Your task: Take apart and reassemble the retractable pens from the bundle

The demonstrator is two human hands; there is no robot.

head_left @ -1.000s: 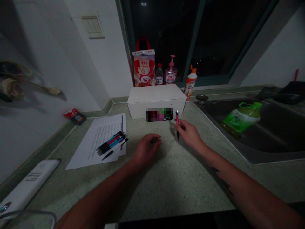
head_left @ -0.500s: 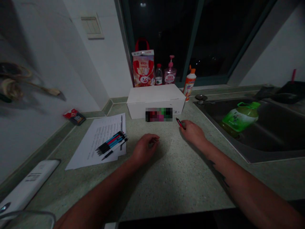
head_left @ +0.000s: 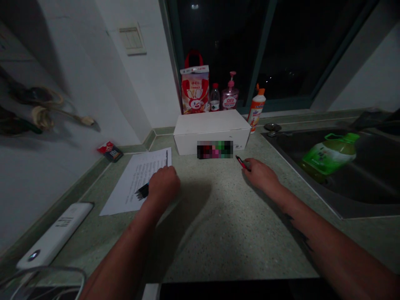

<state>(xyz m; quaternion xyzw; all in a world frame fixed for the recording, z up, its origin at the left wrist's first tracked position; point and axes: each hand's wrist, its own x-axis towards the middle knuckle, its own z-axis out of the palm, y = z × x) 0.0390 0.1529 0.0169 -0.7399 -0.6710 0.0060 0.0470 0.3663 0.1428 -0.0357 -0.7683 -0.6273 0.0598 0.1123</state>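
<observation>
My left hand [head_left: 164,187] is over the bundle of pens [head_left: 143,191] on the printed sheets, its back turned up and its fingers curled under. The dark tips of several pens poke out on its left; the rest of the bundle is hidden, so what the fingers hold does not show. At the right, my right hand [head_left: 260,173] is closed on a red pen [head_left: 242,163] with a black tip, low over the counter. The tip points up-left towards the white box [head_left: 212,127]. The printed sheets [head_left: 120,200] lie flat on the counter.
A sink [head_left: 312,196] at the right holds a green-labelled jug [head_left: 331,154]. Behind the box stand a gift bag [head_left: 195,89], a small bottle [head_left: 215,98], a pink pump bottle [head_left: 229,98] and an orange-capped bottle [head_left: 256,110]. A white power strip [head_left: 56,233] lies front left.
My left hand has moved left from the bare counter onto the pens, covering most of them. My right hand keeps the red pen in nearly the same place. The view has shifted slightly.
</observation>
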